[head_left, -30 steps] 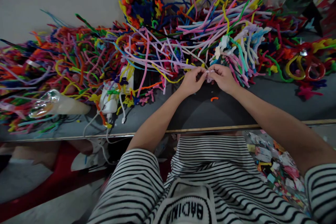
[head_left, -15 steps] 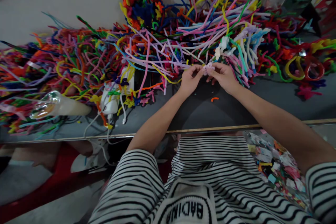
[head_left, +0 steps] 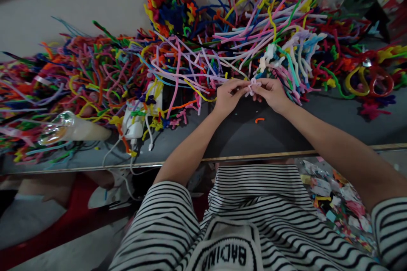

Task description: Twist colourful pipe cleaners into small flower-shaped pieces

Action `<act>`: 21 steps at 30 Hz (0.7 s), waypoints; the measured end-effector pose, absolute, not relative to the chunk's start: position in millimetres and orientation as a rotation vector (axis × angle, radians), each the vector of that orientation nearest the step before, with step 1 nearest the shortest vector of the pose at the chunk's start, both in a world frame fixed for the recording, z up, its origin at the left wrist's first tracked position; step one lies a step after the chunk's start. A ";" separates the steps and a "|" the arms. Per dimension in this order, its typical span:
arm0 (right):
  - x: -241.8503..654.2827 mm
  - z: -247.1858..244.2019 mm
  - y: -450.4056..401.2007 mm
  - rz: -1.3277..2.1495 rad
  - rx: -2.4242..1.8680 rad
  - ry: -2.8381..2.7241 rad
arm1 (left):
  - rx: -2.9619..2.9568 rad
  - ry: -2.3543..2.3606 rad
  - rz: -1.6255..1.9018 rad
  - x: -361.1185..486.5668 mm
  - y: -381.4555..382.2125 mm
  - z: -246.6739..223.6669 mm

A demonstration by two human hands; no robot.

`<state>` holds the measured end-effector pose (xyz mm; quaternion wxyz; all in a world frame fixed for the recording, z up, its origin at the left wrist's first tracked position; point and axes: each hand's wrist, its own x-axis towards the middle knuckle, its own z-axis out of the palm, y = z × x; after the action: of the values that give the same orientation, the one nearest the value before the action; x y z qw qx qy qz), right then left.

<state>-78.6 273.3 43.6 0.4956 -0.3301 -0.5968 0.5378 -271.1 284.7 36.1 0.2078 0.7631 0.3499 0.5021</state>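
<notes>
Between my two hands is a small pale pink flower (head_left: 253,87) bent from pipe cleaner, its loops standing up above my fingertips. My left hand (head_left: 230,95) pinches it from the left, and my right hand (head_left: 271,93) grips its right side with thumb and fingers. Part of the flower is hidden behind the fingers. Just behind them lies a heap of loose pipe cleaners (head_left: 190,57) in many colours. A short orange pipe cleaner piece (head_left: 260,120) rests on the dark tabletop below my hands.
Scissors with yellow and red handles (head_left: 369,82) lie at the right. On the left are a white charger (head_left: 133,125) with cables and a pale bottle (head_left: 92,129). The table's front edge (head_left: 260,155) runs before me, with scraps (head_left: 340,203) on the floor below.
The flower has turned between my fingers, so its loops now show more upright and spread. My left hand has shifted slightly left; my right hand stays nearly in place.
</notes>
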 end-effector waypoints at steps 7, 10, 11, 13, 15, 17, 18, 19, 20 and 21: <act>-81.8 39.3 275.2 1.320 -0.785 -1.398 | 2.024 0.898 1.528 -265.1 281.3 34.6; -81.9 37.4 275.5 1.328 -0.794 -1.392 | 1.984 0.866 1.557 -263.2 281.9 33.4; -81.7 36.9 275.4 1.328 -0.796 -1.394 | 1.977 0.859 1.558 -262.7 281.9 33.4; -81.5 36.4 275.1 1.326 -0.798 -1.395 | 1.977 0.861 1.547 -262.0 281.8 33.6; -81.7 36.9 274.8 1.321 -0.793 -1.389 | 1.972 0.878 1.535 -261.0 281.7 33.4; -82.4 38.1 274.7 1.305 -0.783 -1.380 | 1.940 0.897 1.530 -260.0 281.8 32.5; -82.7 38.9 274.7 1.292 -0.778 -1.378 | 1.922 0.905 1.528 -259.6 282.1 32.0; -82.9 39.7 274.8 1.278 -0.775 -1.375 | 1.908 0.915 1.524 -259.5 282.4 31.6; -82.9 40.4 274.9 1.265 -0.777 -1.371 | 1.904 0.924 1.516 -259.7 282.8 31.4; -82.9 41.1 274.8 1.255 -0.783 -1.367 | 1.908 0.934 1.505 -260.3 283.3 31.4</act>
<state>-82.9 274.8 41.1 0.5343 -0.3287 -0.5738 0.5265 -260.3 283.3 31.4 0.2657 0.7064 0.3459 0.5574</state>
